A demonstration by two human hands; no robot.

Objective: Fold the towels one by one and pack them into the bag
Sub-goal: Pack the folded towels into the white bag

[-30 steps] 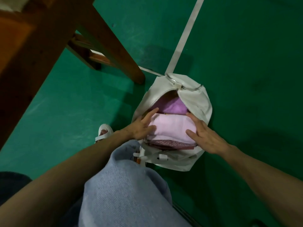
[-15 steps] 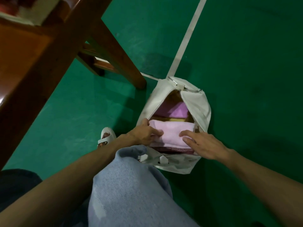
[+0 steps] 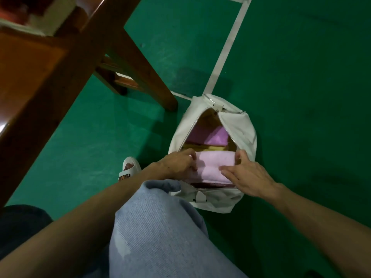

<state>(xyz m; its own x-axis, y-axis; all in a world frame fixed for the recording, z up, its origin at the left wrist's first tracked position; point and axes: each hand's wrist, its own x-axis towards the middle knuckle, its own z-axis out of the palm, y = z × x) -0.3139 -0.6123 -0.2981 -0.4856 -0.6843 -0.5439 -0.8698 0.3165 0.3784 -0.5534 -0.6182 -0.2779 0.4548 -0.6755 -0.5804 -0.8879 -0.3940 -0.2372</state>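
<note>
A white bag (image 3: 239, 125) lies unzipped on the green floor. A folded pale pink towel (image 3: 213, 166) sits in its near half, on top of a dark red towel whose edge shows below it. Farther inside lie a purple towel (image 3: 213, 135) and a yellow one (image 3: 202, 147). My left hand (image 3: 176, 163) grips the pink towel's left end with curled fingers. At the towel's right end, my right hand (image 3: 249, 175) has its thumb behind the towel and its fingers lying flat on top.
A wooden table leg (image 3: 140, 63) slants down to the floor just left of the bag, with the tabletop (image 3: 26, 73) at upper left. My knee in light blue jeans (image 3: 160, 233) and a white sandal (image 3: 129, 168) are close to the bag. A white floor line (image 3: 226, 49) runs behind it.
Both hands have closed in on the pink towel's ends and pushed it lower into the bag. The yellow towel beyond it has come into sight.
</note>
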